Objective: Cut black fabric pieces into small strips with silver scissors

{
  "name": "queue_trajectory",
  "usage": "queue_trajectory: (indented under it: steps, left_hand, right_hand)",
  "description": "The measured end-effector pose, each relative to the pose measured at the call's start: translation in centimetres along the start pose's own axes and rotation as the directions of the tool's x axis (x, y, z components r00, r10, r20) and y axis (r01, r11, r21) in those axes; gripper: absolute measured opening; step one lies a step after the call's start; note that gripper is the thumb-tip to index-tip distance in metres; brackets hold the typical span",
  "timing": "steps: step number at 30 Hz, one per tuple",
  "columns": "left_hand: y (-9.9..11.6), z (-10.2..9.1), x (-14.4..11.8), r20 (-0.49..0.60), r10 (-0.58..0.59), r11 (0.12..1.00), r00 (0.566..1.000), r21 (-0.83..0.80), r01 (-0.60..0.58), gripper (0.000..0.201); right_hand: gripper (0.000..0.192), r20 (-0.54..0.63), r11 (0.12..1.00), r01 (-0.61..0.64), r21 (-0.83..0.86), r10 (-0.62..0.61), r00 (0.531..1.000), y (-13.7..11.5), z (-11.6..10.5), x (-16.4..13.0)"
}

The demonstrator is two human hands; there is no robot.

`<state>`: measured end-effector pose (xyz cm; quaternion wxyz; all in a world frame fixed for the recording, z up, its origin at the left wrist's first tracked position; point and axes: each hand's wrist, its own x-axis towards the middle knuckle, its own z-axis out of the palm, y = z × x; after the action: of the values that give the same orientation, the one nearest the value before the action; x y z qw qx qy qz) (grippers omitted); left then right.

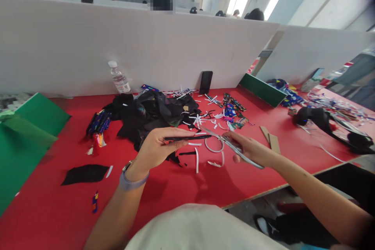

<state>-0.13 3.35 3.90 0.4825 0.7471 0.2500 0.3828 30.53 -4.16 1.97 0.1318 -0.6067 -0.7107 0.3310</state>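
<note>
My left hand (pixel 159 146) is closed on a flat piece of black fabric (pixel 202 137), which it pinches between thumb and fingers so that the edge points right. Silver scissors (pixel 238 150) sit in my right hand (pixel 247 146), with the fingers wrapped round the handles. Their blades reach left to the fabric's right end; whether they touch it I cannot tell. Below the blades lies a pale ring (pixel 214 145) on the red table (pixel 181 191). White strips (pixel 197 160) and black scraps (pixel 174 159) are scattered around it.
Behind my hands lies a heap of black cloth (pixel 152 111). A water bottle (pixel 119 78) and a phone (pixel 206 82) stand against the white partition (pixel 164 47). Green boards (pixel 262 90) flank the table. Cardboard strips (pixel 274 143) and black headphones (pixel 331 125) lie to the right.
</note>
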Motion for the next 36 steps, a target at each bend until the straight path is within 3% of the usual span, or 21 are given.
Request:
queue_trajectory:
  steps: [6,10,14,22,27,36]
  left_hand:
    - [-0.2,-0.1,-0.1,0.008,0.004,1.0,1.0,0.023,-0.005,0.023]
    - [-0.2,-0.1,-0.1,0.034,0.033,0.998,0.999,0.06,-0.035,0.023]
    - [0.1,0.0,-0.2,0.052,0.104,0.992,0.993,0.072,-0.108,0.023]
    - [0.3,0.2,-0.4,0.093,0.273,0.96,0.957,0.038,-0.278,0.029]
    - [0.5,0.2,-0.4,0.119,0.266,0.96,0.957,0.063,-0.274,0.027]
    - [0.5,0.5,-0.5,0.153,0.237,0.971,0.959,-0.061,-0.231,0.022]
  right_hand:
    - [0.054,-0.197,0.955,0.102,-0.277,-0.161,0.967,-1.8,-1.9,-1.8]
    - [0.063,-0.203,0.916,0.173,-0.363,-0.259,0.944,-3.1,-2.7,-2.9]
    - [0.066,-0.239,0.889,0.143,-0.435,-0.267,0.934,-4.0,-3.0,-3.4]
    - [0.065,-0.192,0.803,0.126,-0.583,-0.287,0.939,-4.9,-3.2,-3.7]
    - [0.058,-0.176,0.751,0.151,-0.642,-0.336,0.925,-5.3,-3.2,-3.8]
    - [0.059,-0.165,0.686,0.205,-0.699,-0.433,0.886,-5.3,-2.9,-3.6]
